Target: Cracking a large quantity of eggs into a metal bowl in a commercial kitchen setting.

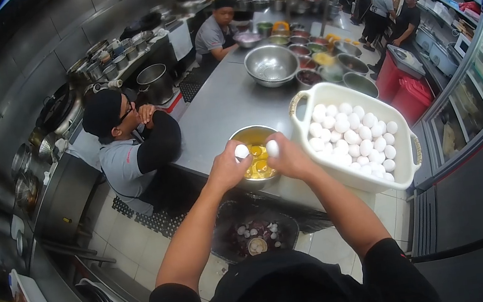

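My left hand (227,168) grips a white egg (241,151) at the left rim of a round metal pot (251,130). Opposite it, my right hand (289,158) grips another white egg (272,148) over the right rim. Between the two hands, several yellow yolks (261,166) in clear egg white lie inside the pot. Both held eggs look whole from here, though fingers cover part of each shell. Right of my right hand stands a cream plastic tub (308,95) with handles, heaped with white eggs (352,137).
Below the steel table (212,104) sits a lined bin (288,239) with eggshells (253,232). A steel bowl (271,64) and several ingredient containers (309,77) stand farther back. A person (124,153) leans on the table at left. A glass-door fridge (462,110) stands at right.
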The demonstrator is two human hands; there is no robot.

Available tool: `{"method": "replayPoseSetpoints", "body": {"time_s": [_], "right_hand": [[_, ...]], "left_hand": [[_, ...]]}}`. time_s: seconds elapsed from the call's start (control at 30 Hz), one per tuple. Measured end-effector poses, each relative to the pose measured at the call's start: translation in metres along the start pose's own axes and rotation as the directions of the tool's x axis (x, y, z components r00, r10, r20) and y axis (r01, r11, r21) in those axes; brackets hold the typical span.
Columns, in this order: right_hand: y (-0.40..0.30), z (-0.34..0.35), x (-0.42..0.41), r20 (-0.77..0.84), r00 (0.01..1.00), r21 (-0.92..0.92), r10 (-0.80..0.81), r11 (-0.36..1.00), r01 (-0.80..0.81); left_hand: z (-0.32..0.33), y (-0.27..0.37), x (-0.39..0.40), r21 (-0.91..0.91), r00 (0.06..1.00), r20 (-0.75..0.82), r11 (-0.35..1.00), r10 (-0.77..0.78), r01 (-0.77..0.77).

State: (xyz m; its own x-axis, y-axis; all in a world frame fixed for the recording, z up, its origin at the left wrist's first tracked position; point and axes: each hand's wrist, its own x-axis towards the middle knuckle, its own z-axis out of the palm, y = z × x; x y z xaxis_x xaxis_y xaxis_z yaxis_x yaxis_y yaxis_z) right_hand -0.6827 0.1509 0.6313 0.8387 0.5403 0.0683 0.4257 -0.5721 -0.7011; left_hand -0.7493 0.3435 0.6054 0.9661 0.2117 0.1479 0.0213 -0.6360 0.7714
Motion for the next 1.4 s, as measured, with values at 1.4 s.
{"method": "replayPoseSetpoints", "body": {"time_s": [1.4], "right_hand": [[-0.019, 0.007, -0.028, 0.105, 0.989, 0.288, -0.104, 0.955, 0.070]], "left_hand": [[-0.012, 0.018, -0.039, -0.162, 0.989, 0.128, 0.986, 0.070, -0.049]]}}
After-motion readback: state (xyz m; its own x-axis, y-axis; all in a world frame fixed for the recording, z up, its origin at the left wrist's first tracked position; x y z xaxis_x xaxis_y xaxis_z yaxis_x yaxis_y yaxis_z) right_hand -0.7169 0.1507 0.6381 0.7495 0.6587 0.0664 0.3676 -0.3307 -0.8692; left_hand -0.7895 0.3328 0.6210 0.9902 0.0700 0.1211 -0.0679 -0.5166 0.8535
